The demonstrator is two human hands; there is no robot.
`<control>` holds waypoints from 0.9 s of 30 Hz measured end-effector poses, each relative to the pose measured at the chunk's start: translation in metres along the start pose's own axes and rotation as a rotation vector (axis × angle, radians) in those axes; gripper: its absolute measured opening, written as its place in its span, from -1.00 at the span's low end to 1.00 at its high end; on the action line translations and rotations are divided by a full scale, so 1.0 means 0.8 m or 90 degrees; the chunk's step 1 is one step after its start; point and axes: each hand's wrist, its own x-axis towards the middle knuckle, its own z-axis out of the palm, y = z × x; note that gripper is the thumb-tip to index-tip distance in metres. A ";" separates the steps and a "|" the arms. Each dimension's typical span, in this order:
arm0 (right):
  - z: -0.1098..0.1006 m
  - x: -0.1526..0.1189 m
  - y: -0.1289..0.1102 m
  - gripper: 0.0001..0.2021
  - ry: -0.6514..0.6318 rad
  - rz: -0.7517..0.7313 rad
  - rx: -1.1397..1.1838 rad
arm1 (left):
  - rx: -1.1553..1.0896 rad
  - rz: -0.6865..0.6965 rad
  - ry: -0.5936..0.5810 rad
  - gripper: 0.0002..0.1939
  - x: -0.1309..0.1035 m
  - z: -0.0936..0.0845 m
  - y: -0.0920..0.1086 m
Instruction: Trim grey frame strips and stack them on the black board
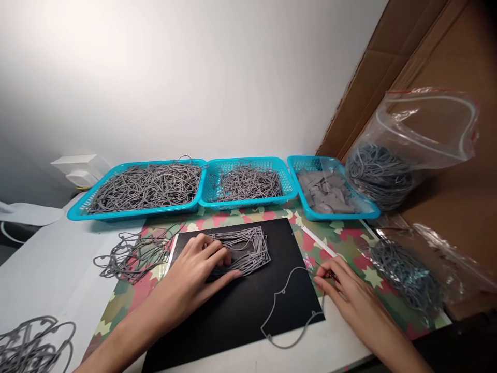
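Black mat's [233, 321] centre lies open; left hand [204, 261] spans frames [261, 247], right [344, 285] pinches overhanging loop [283, 291].

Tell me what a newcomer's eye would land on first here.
Probably the turquoise baskets lined up along the wall, filled with gray pieces. Next, the black board in front of them, where the left hand rests on a stack of gray outlines and the right hand is beside a loose gray loop. The bulging clear bag stands out at right.
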 end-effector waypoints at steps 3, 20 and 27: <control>-0.002 0.000 -0.004 -0.69 0.003 -0.007 -0.012 | -0.061 -0.028 -0.048 -0.55 0.005 -0.006 -0.002; 0.006 -0.011 0.013 -0.74 -0.010 0.012 0.065 | 0.020 0.017 -0.051 -0.61 0.021 0.015 -0.015; 0.005 -0.013 0.011 -0.73 -0.014 0.007 0.040 | -0.049 0.030 -0.057 -0.77 0.025 0.006 0.004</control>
